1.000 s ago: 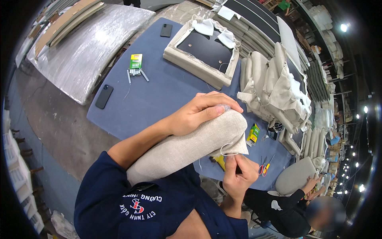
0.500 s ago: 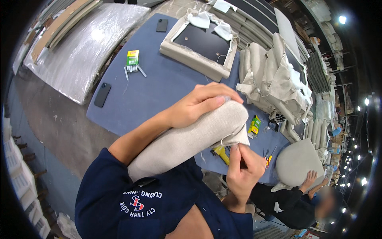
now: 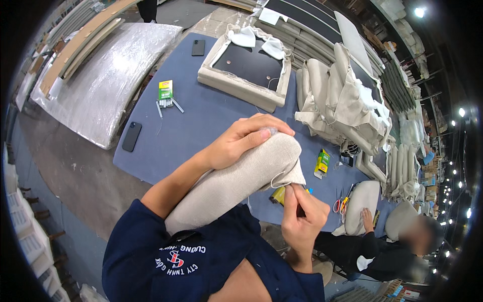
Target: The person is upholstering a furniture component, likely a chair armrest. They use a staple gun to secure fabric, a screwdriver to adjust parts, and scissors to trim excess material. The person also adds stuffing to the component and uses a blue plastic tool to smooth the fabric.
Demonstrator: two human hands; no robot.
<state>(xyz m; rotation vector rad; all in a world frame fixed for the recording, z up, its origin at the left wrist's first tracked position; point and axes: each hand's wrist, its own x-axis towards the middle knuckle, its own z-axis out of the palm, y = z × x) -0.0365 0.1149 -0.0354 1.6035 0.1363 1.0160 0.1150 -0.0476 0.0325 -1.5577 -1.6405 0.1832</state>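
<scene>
The right hand (image 3: pixel 308 226) is pinching the loose flap (image 3: pixel 294 175) of a long, rounded, beige woven-fabric cushion (image 3: pixel 231 183), being held by the blue-grey table (image 3: pixel 196 121)'s near edge; the left hand (image 3: pixel 234 146) is cupping its end, seemingly the surest hold on probably light, soft padding.

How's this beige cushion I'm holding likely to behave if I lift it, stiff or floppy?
The beige padded cushion probably keeps its shape, since its long body looks full and straight under the left hand. It likely won't slip easily: the surface looks woven. The loose fabric flap at the right hand looks thin, so may flop.
</scene>
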